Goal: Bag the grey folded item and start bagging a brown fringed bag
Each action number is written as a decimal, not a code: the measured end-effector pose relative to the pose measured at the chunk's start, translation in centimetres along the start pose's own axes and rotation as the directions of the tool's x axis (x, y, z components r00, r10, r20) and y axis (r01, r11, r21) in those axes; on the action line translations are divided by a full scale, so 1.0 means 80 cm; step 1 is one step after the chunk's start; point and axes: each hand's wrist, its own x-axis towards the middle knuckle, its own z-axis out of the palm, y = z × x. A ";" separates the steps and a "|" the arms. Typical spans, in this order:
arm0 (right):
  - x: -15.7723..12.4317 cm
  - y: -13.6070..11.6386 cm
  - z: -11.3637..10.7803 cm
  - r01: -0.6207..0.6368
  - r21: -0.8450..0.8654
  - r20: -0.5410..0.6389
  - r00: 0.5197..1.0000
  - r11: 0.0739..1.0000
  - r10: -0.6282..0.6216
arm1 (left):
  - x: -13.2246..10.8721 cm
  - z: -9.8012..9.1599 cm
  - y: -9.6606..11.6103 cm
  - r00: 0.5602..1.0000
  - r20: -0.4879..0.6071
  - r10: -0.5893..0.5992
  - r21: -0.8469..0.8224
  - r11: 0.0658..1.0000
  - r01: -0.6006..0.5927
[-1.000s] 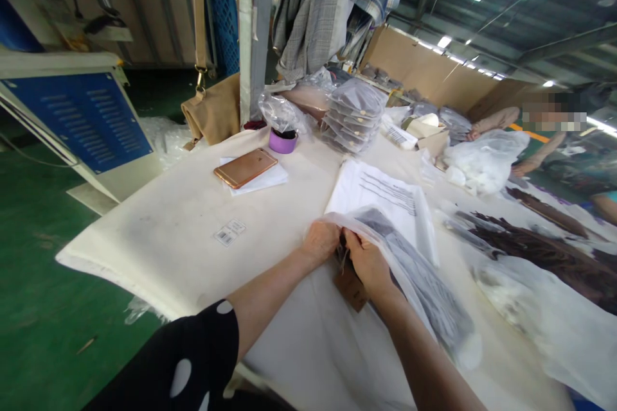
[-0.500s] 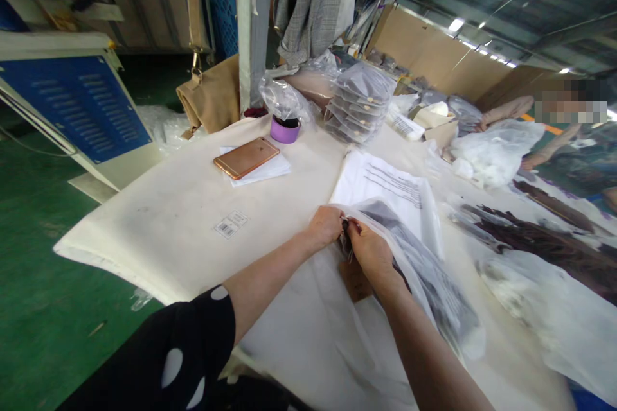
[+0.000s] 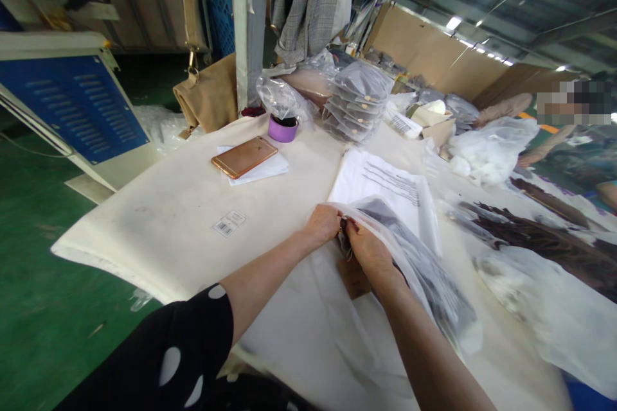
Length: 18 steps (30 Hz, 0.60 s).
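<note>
Blue louvred panel point(image 3: 72, 109) on a pale cabinet, standing on green floor point(image 3: 43, 257) beyond the surface's left corner. Next along, tan shoulder bag point(image 3: 209, 99), just off the far-left edge. Pale, cloth-like surface point(image 3: 164, 225). On it, inward from that edge: copper-coloured phone point(image 3: 245, 157) lying on white paper point(image 3: 270, 171); nearer the near edge, a small barcode label point(image 3: 229, 223), flat. Purple tape roll point(image 3: 282, 130) towards the far edge, clear plastic film point(image 3: 282, 99) just behind it.

Left hand point(image 3: 324, 223), forearm in from the near edge, black sleeve with white dots. Fingers curled closed, pinching at a small dark piece point(image 3: 344, 225); exact grip partly hidden. Right hand point(image 3: 370, 252) just beside it, thumb and forefinger pinched together on the same piece. Brown tag point(image 3: 354, 278) hangs under the right hand. Grey garment point(image 3: 436, 282) in translucent plastic runs from the hands along the near side, overlapping a white printed bag point(image 3: 385, 178). Stack of grey bagged items point(image 3: 359, 106) well beyond, towards the far edge.

Farther right: bulging white plastic bag point(image 3: 494, 148), a co-worker's hand point(image 3: 529, 158) near it; dark brown fringed pieces point(image 3: 540, 241) nearer, along the right side.
</note>
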 end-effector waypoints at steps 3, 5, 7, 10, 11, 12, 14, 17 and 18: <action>-0.002 -0.002 -0.004 0.015 -0.030 -0.012 1.000 0.999 -0.015 | -0.003 -0.003 0.003 1.000 0.006 0.007 0.023 1.000 -0.007; -0.001 -0.004 -0.005 0.014 -0.042 -0.017 1.000 0.999 -0.015 | -0.004 -0.004 0.004 1.000 -0.002 0.014 0.036 0.999 -0.014; 0.001 -0.007 -0.005 0.011 -0.044 -0.017 1.000 0.999 -0.012 | -0.005 -0.004 0.005 1.000 -0.006 0.018 0.049 0.999 -0.018; 0.005 -0.010 -0.004 0.002 -0.033 -0.014 1.000 0.999 -0.002 | -0.005 -0.002 0.004 1.000 -0.011 0.020 0.070 0.997 -0.019; 0.006 -0.011 -0.004 0.000 -0.028 -0.012 1.000 1.000 0.000 | -0.004 -0.001 0.004 1.000 -0.012 0.022 0.077 0.997 -0.021; 0.006 -0.012 -0.004 -0.003 -0.022 -0.012 1.000 1.000 0.002 | -0.004 -0.001 0.004 1.000 -0.011 0.027 0.082 0.996 -0.026; 0.006 -0.013 -0.004 -0.009 -0.012 -0.013 1.000 1.000 0.009 | -0.003 0.000 0.002 0.999 -0.004 0.043 0.090 0.995 -0.042; 0.004 -0.012 -0.002 -0.016 -0.002 -0.023 1.000 1.000 0.016 | -0.002 0.002 -0.002 0.998 0.015 0.060 0.093 0.994 -0.061; 0.004 -0.011 -0.001 -0.016 0.001 -0.026 1.000 1.000 0.016 | -0.001 0.003 -0.003 0.998 0.020 0.061 0.091 0.994 -0.063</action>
